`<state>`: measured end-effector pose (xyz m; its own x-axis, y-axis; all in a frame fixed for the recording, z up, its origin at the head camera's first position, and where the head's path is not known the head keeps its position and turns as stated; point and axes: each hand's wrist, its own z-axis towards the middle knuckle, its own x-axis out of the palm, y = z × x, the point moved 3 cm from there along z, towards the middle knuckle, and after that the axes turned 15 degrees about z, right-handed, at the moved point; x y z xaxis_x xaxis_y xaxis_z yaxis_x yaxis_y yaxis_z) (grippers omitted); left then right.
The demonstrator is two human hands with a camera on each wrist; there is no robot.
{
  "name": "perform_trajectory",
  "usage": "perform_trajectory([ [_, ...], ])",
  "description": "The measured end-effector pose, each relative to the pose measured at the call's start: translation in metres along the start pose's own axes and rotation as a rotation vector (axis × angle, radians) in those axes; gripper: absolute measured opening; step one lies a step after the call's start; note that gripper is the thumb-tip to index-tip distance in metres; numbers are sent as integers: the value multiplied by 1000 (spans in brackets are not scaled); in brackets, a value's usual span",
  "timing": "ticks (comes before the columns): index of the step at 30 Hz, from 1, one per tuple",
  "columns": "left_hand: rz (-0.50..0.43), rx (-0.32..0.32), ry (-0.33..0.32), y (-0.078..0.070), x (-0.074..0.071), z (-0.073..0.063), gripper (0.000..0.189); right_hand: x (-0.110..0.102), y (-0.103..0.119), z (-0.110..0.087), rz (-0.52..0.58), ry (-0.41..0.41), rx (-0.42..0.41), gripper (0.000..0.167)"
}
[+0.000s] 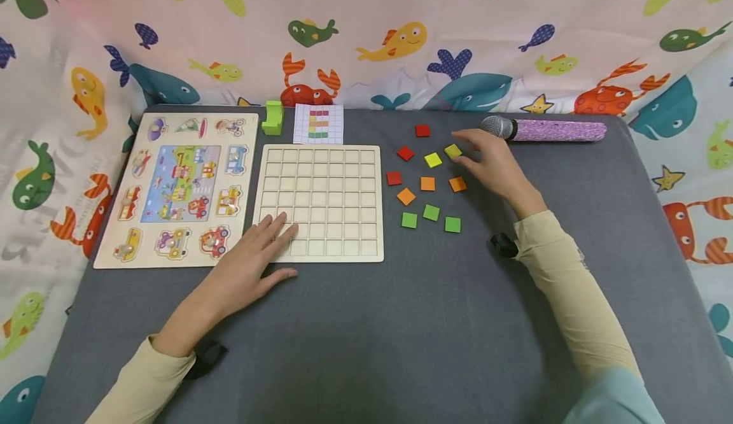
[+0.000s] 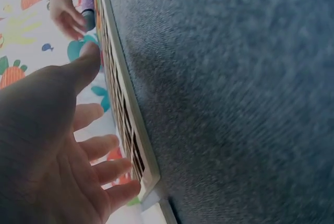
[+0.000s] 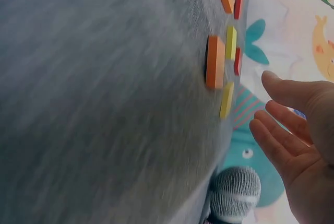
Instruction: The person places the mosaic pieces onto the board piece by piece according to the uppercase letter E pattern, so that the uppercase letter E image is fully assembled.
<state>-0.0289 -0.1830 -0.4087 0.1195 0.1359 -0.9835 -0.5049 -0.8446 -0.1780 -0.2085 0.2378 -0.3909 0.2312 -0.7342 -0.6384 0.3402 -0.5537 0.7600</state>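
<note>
My left hand (image 1: 243,275) lies with spread fingers over the lower left corner of a wooden grid board (image 1: 338,204), holding nothing. In the left wrist view its fingers (image 2: 107,146) reach over the board's edge. My right hand (image 1: 497,168) hovers over the right side of the tile group, thumb and fingers apart. Closest to its fingertips are a yellow tile (image 1: 453,151) and an orange tile (image 1: 457,184). The right wrist view shows a gap between that hand (image 3: 300,135) and the yellow tile (image 3: 227,100). Red (image 1: 422,131), orange and green tiles (image 1: 431,212) lie loosely scattered.
A microphone (image 1: 558,130) with a glittery pink handle lies behind the right hand. Left of the grid is a vehicle picture puzzle (image 1: 120,176). A green block (image 1: 273,118) and a colour pattern card (image 1: 335,125) stand behind the grid. A sea-animal curtain (image 1: 355,86) borders the grey table.
</note>
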Motion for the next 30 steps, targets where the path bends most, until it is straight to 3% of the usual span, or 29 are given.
perform_trajectory([
  [8,27,0,-22,3,6,3,70,15,-1,35,2,67,46,44],
  [13,44,-11,1,3,8,6,67,19,-6,52,21,92,82,40],
  [22,68,-13,15,3,9,9,65,24,-12,66,44,89,51,35],
  [30,69,-2,18,6,9,12,66,36,-6,79,43,119,74,34],
])
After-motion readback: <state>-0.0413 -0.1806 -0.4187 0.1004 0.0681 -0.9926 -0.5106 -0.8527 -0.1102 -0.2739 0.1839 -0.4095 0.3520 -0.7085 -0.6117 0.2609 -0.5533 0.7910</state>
